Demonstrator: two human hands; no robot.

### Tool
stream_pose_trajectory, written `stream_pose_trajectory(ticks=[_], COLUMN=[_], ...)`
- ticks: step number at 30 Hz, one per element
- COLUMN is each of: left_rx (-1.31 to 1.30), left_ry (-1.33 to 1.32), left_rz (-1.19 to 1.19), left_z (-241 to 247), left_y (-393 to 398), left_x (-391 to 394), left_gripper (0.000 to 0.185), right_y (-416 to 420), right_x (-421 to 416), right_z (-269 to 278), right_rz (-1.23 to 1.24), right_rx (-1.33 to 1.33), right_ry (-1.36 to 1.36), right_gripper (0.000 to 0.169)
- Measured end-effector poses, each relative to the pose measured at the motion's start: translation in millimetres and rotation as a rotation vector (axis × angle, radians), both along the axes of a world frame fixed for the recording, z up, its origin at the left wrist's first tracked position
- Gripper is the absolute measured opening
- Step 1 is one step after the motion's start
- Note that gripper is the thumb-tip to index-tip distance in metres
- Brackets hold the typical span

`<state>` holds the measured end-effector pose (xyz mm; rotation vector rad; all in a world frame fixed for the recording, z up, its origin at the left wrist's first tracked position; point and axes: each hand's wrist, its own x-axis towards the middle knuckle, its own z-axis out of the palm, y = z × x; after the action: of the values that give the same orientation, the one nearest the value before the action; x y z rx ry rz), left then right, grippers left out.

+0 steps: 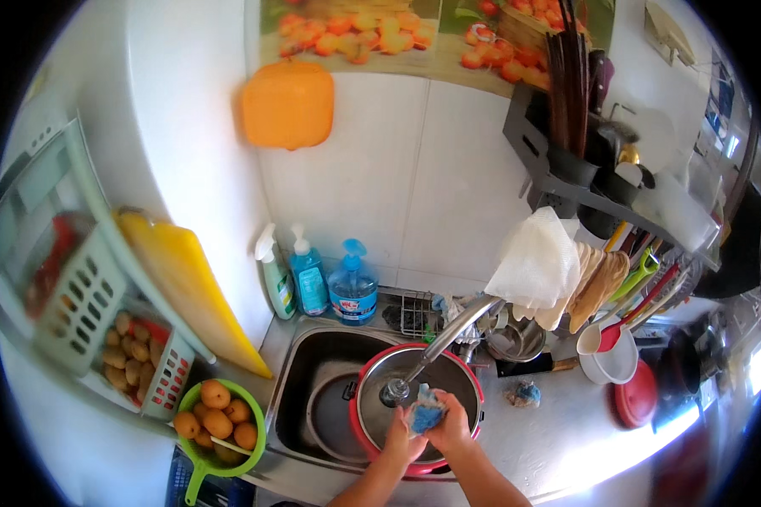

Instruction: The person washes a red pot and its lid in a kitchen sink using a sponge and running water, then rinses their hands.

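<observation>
Both of my hands are together over a pot with a red rim (363, 421), which sits at the right part of the steel sink (279, 405). A crumpled blue and white cloth (427, 415) is between them. My left hand (403, 437) grips its left side, and my right hand (450, 424) has its fingers around the right side. Just above and left of the cloth hangs the faucet head (394, 393), at the end of a curved metal faucet (463, 323). Another blue and white crumpled cloth (527, 394) lies on the counter at the right.
Left of the sink is a green colander (260, 437) of round brown fruit. Behind stand a spray bottle (279, 285) and pump bottles (353, 295). A cleaver (525, 365), a white container (609, 367) and a red lid (635, 394) are at right. Utensils hang above.
</observation>
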<state>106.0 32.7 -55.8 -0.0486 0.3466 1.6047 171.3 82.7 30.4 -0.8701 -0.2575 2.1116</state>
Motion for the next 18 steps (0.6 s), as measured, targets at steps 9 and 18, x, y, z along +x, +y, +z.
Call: stream_pose_trajectory(ticks=[9, 18], left_rx=[-0.389, -0.47], left_ry=[0.124, 0.263], left_rz=[-0.052, -0.037], left_z=[-7, -11], left_y=[24, 22], left_x=[22, 24], left_gripper=[0.04, 0.038], right_y=[-5, 0], right_x=[14, 10], right_z=[-76, -82], right_rz=[0.013, 0.155], right_rx=[0.799, 0.703], right_ry=[-0.914, -1.17], right_gripper=[0.021, 0.03])
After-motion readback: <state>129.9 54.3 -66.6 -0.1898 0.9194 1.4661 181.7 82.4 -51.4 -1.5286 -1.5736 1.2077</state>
